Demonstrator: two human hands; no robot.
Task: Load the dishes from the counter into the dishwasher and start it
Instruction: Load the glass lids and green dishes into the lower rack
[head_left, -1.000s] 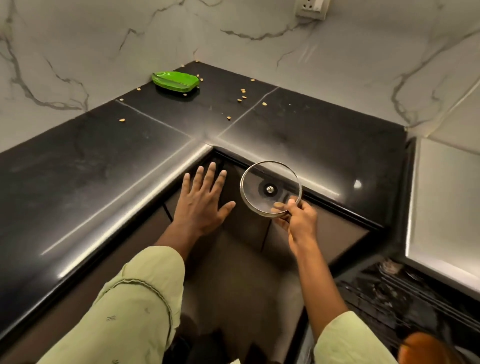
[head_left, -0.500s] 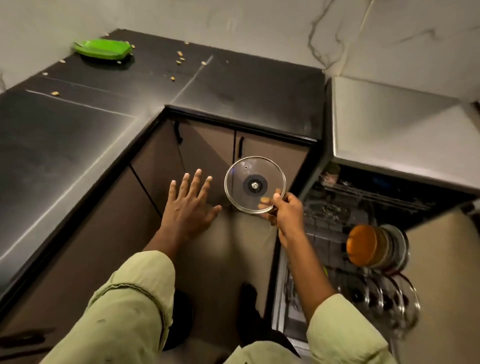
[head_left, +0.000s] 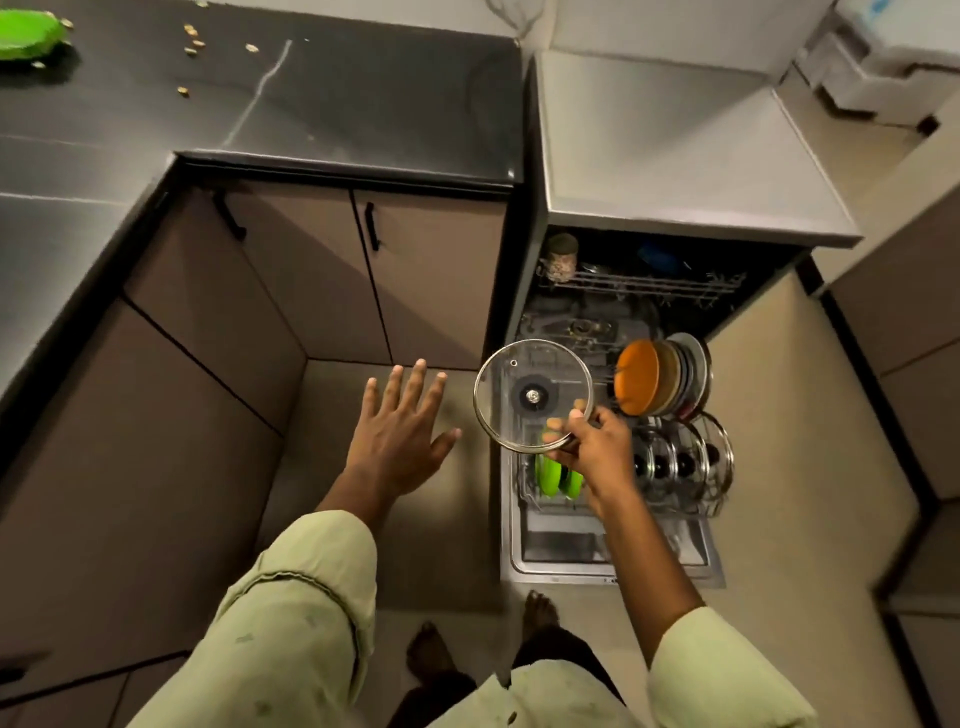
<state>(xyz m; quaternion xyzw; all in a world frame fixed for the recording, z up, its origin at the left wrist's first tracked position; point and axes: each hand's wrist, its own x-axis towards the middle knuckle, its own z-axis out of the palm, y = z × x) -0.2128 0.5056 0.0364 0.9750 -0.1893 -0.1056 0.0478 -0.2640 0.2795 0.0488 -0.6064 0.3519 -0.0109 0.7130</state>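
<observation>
My right hand (head_left: 595, 444) pinches the near rim of a round glass lid (head_left: 532, 394) with a steel edge and a dark knob, held over the left side of the pulled-out lower rack (head_left: 714, 506) of the open dishwasher (head_left: 691, 218). In that rack stand an orange bowl (head_left: 636, 378) with several plates behind it, a row of several glass lids (head_left: 680, 462), and green dishes (head_left: 548, 475) partly hidden under my hand. My left hand (head_left: 402, 434) hovers with fingers spread, holding nothing, left of the lid. A green plate (head_left: 26, 34) lies on the black counter (head_left: 363, 93) at the far left.
Crumbs (head_left: 192, 47) lie scattered on the counter near the green plate. Brown cabinet doors (head_left: 431, 270) with black handles stand left of the dishwasher. The upper rack (head_left: 639, 283) holds a patterned cup (head_left: 560, 257). My bare feet (head_left: 540, 613) stand by the lowered dishwasher door.
My view swung right and down from the counter corner to the open dishwasher. My right hand carried the glass lid rightward over the lower rack, with my left hand moving alongside, still spread.
</observation>
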